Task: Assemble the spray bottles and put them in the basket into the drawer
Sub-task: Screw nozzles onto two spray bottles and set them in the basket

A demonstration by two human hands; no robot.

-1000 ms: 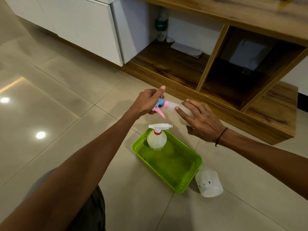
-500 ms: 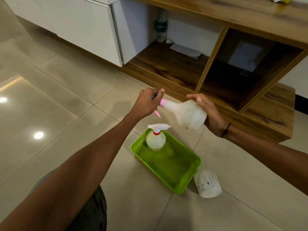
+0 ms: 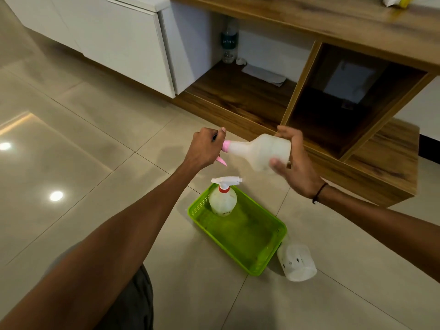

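Twisting the pink spray head (image 3: 225,146) onto a bottle held sideways in mid-air is where things could slip: the right hand (image 3: 294,163) has its fingers spread loosely around the base of the frosted bottle (image 3: 259,151) rather than wrapped tight, so the bottle could turn with the cap or drop toward the floor (image 3: 95,144). A cross-threaded collar is the other likely fault, since the neck lies nearly level and the head is mostly hidden inside the fist.

The left hand (image 3: 206,148) is closed around the spray head, knuckles up, forearm reaching forward from the lower left; only the pink collar and the trigger tip below the fist show. The right forearm comes in from the right edge, wrist bent, palm cupping the bottle's base with thumb on top.

Below the hands, the green basket (image 3: 266,265) sits on the floor with one finished bottle (image 3: 222,201) upright in its far-left corner. A second loose bottle (image 3: 296,263) lies on the floor just beside the basket's near-right corner. The wooden cabinet (image 3: 238,98) stands beyond.
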